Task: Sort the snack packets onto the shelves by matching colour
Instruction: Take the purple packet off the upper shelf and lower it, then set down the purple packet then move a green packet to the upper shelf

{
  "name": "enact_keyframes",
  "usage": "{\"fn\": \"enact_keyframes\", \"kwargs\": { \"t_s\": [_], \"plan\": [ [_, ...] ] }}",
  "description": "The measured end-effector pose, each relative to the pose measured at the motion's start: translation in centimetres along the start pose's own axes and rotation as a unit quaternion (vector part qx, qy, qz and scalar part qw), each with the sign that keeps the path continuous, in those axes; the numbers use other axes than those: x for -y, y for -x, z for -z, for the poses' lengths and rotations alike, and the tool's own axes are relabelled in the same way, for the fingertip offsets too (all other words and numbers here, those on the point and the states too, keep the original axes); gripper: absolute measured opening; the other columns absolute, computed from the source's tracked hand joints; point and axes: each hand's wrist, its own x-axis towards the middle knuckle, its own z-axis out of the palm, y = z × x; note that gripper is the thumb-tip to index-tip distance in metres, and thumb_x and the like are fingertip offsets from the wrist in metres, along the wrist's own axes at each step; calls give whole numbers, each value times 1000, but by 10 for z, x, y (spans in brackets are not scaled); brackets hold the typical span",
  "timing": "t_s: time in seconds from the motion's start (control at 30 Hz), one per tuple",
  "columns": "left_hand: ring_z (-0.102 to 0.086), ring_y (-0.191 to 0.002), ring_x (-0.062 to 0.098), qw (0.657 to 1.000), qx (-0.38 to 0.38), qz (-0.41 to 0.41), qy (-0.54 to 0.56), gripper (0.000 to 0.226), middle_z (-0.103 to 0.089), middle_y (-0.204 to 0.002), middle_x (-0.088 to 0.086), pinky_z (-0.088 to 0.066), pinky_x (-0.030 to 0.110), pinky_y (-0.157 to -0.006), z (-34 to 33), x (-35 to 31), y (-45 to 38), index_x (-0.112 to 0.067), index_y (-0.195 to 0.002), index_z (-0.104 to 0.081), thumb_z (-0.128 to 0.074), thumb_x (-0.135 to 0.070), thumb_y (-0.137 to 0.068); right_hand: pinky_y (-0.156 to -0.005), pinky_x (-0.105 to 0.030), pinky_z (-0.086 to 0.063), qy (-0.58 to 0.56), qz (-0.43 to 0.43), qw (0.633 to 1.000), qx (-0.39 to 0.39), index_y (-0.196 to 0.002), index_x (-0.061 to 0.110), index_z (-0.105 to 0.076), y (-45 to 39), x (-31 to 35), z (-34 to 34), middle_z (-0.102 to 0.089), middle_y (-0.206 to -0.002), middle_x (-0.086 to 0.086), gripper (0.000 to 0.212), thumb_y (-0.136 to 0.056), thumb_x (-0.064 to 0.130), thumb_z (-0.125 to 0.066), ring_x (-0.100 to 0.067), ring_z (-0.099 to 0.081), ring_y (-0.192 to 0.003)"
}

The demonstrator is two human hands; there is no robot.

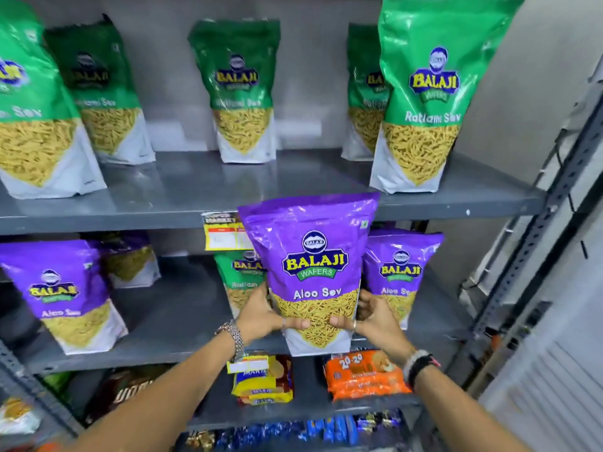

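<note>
Glossy purple Aloo Sev snack pouch (310,272) held upright, lower sides clasped by left hand (261,316) and right hand (372,316), fingers pressed on front; stray green Ratlami Sev pouch (239,278) at nine o'clock, behind.

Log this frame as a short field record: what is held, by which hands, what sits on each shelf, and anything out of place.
held item: purple packet, upright, at the middle shelf's front edge
left hand: grips the packet's lower left side
right hand: grips the packet's lower right side
top shelf: green packets only
middle shelf: purple packets at left and right
out of place: green packet on the middle shelf, behind the held one
lower shelf: biscuit packs
</note>
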Motion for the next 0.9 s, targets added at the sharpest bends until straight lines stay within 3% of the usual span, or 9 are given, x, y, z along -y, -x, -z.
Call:
{"fn": "enact_keyframes", "kwargs": {
  "t_s": [0.13, 0.23, 0.4, 0.6, 0.67, 0.73, 0.8, 0.9],
  "plan": [
    [-66, -102, 15, 999, -5, 37, 16, 94, -70, -107, -2, -54, 39, -88, -23, 41, -29, -25, -103, -52, -94, -36, -19, -79, -23, -56, 5, -41, 999, -11, -105, 8, -61, -15, -42, 11, -73, -106, -7, 48, -62, 3, -82, -15, -71, -97],
    [-66, -100, 17, 999, -11, 46, 15, 93, -68, -105, -4, -56, 35, -86, -35, 64, -51, -22, -106, -51, -94, -24, -23, -80, -22, -55, 10, -59, 998, -19, -100, 18, -59, -30, -65, 14, -71, -105, 0, 45, -63, 2, -80, -8, -69, -95],
    [-65, -92, 14, 998, -5, 59, -26, 89, -66, -109, 7, -55, 15, -71, -46, 94, -88, -12, -114, -46, -92, -6, -38, -92, -39, -53, 37, -79, 995, -50, -114, 17, -53, -57, -100, 16, -68, -117, -6, 67, -57, 24, -87, -22, -65, -109],
    [-63, -103, 19, 996, -27, 76, -40, 101, -66, -114, 7, -54, 33, -88, -46, 115, -112, -14, -117, -48, -91, -35, -29, -95, -31, -51, 69, -89, 990, -80, -120, 12, -48, -89, -117, 12, -65, -112, -1, 65, -65, 1, -80, -14, -63, -103],
    [-63, -106, 20, 995, -30, 77, -46, 94, -65, -117, 10, -54, 25, -84, -46, 116, -120, -11, -119, -46, -92, -23, -38, -95, -24, -49, 77, -92, 989, -89, -122, 7, -46, -96, -115, 8, -64, -111, 1, 66, -65, 2, -80, -10, -62, -102],
    [-60, -106, 21, 996, -24, 81, -37, 83, -62, -120, 11, -53, 20, -81, -46, 115, -127, -14, -117, -44, -89, -7, -47, -95, -28, -45, 91, -101, 986, -100, -123, 6, -45, -101, -115, 4, -62, -115, -3, 69, -65, 10, -82, -19, -59, -109],
    [-59, -105, 19, 996, -24, 74, -37, 83, -61, -118, 9, -52, 31, -87, -46, 113, -129, -21, -115, -41, -88, -7, -48, -89, -25, -44, 116, -102, 980, -123, -125, 4, -43, -102, -113, -1, -64, -111, -12, 78, -62, 24, -84, -24, -59, -106],
    [-63, -102, 19, 995, -40, 69, -67, 92, -65, -113, 3, -52, 39, -91, -43, 117, -127, -28, -115, -42, -90, -38, -37, -64, -10, -36, 168, -108, 966, -166, -122, 0, -48, -99, -113, -6, -65, -94, -21, 70, -66, 25, -82, -21, -56, -82]
  ]
}}
